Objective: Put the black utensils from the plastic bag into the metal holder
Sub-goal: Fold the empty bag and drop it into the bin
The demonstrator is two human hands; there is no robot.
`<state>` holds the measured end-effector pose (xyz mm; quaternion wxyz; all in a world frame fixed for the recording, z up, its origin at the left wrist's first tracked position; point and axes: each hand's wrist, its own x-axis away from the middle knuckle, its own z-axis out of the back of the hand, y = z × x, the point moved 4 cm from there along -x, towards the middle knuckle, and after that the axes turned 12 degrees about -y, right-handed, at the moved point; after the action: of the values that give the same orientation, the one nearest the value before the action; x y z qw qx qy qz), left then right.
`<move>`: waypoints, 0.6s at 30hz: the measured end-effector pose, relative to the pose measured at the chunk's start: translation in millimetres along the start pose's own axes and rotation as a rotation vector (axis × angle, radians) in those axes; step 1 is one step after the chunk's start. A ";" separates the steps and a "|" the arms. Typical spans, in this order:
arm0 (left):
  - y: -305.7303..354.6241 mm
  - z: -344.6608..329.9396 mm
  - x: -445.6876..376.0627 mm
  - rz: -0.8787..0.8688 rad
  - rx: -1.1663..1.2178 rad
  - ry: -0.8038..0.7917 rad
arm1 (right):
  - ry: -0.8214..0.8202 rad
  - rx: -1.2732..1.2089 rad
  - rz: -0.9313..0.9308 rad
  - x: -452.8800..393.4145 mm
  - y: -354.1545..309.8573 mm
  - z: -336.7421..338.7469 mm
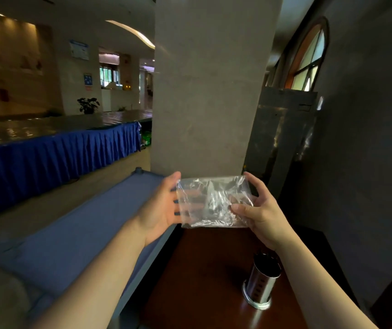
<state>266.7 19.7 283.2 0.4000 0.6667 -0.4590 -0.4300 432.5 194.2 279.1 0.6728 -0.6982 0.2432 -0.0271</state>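
A clear crumpled plastic bag (210, 202) is held up in the air in front of a pillar, and it looks empty. My left hand (164, 207) is at its left edge, fingers spread behind the plastic. My right hand (256, 210) pinches its right side between thumb and fingers. Lower right, the metal holder (261, 281), a shiny perforated cylinder, stands upright on a dark wooden table (202, 281). Dark tips of black utensils (265, 257) show at its mouth, partly hidden by my right forearm.
A blue padded cot or bench (83, 233) runs along the left of the table. A wide grey pillar (209, 91) rises straight ahead. A dark panel (282, 138) leans at the right by an arched window. A blue-skirted stage (54, 148) lies far left.
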 end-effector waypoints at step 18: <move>-10.8 -11.3 136.8 -0.407 -0.394 0.675 | -0.098 0.133 0.227 -4.8 47.3 -100.7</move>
<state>308.8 -106.7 248.6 0.5541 0.7576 -0.0714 -0.3374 377.2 103.9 244.8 0.7273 -0.6205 0.2853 0.0674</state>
